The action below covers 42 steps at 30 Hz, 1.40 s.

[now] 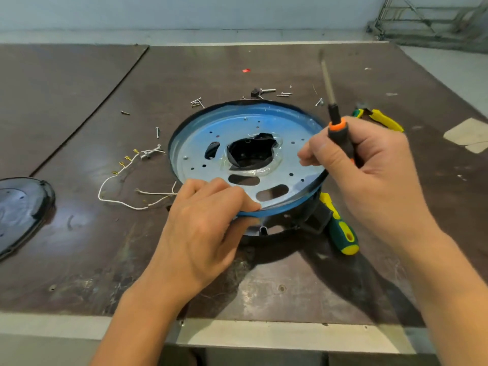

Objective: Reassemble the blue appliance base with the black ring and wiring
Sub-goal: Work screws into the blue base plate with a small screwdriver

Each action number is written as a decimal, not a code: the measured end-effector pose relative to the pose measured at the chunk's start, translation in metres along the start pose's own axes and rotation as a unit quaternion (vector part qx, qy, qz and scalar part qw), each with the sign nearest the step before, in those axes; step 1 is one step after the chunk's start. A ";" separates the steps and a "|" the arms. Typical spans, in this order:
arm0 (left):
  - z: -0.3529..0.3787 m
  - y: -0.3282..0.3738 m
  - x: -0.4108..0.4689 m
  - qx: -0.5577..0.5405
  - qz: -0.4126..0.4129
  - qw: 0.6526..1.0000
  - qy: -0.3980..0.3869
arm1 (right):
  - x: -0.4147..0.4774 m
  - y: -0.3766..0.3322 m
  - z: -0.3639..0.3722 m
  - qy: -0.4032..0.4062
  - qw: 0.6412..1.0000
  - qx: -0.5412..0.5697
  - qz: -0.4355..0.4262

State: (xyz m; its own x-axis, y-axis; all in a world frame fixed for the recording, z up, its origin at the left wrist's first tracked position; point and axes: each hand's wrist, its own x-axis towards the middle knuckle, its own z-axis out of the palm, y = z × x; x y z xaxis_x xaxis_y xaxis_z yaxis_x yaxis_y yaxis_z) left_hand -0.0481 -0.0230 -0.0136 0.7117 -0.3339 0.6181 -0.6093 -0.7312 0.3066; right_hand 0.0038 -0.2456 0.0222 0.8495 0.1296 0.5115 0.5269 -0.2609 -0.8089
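The blue appliance base (211, 122), a round dish with a perforated metal plate inside, sits tilted at the table's centre on top of the black ring (280, 228). My left hand (203, 223) grips the base's near rim. My right hand (369, 170) holds a black and orange screwdriver (335, 120) with its shaft pointing up and away, fingertips beside the base's right rim. White wiring (118, 175) with brass terminals lies on the table left of the base.
Loose screws (196, 102) and a bolt (266, 90) are scattered behind the base. A green and yellow screwdriver (343, 233) lies by the ring's right side, yellow pliers (383, 120) behind my right hand. A dark round cover (18, 210) rests at the left edge.
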 end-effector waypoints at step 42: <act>0.004 0.001 -0.002 0.012 0.015 0.991 -0.131 | -0.008 0.021 0.010 -0.153 0.974 -0.165 -0.015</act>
State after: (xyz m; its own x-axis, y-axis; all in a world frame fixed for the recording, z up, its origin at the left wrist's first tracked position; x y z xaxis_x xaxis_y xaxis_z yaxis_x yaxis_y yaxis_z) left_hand -0.0484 -0.0255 -0.0178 0.7622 -0.4963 0.4157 -0.6249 -0.7319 0.2719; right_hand 0.0088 -0.2424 -0.0015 0.8288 0.4081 0.3828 0.5571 -0.5388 -0.6319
